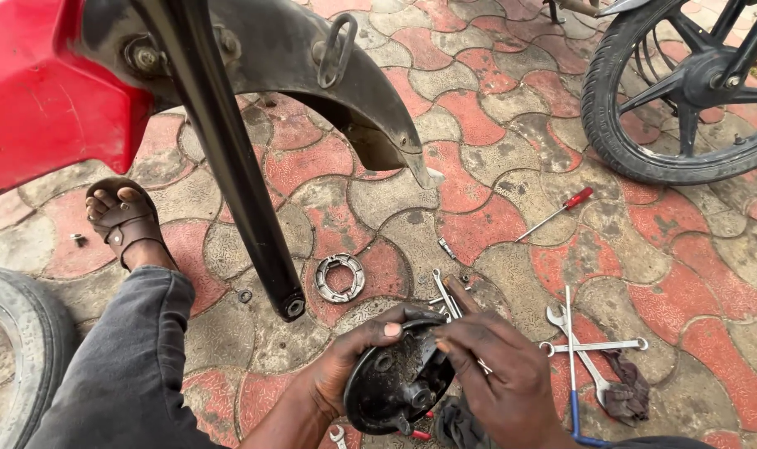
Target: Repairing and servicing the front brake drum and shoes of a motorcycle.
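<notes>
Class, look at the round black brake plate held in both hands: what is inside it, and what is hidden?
The brake plate faces up, showing a dirty hollow with small metal posts. The left hand cups its rim; the right hand covers its right edge, hiding that part and the underside.

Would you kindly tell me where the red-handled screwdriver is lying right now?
In the head view, the red-handled screwdriver lies on the red and grey paving, right of centre, below the black motorcycle wheel and above the steel spanners.
</notes>
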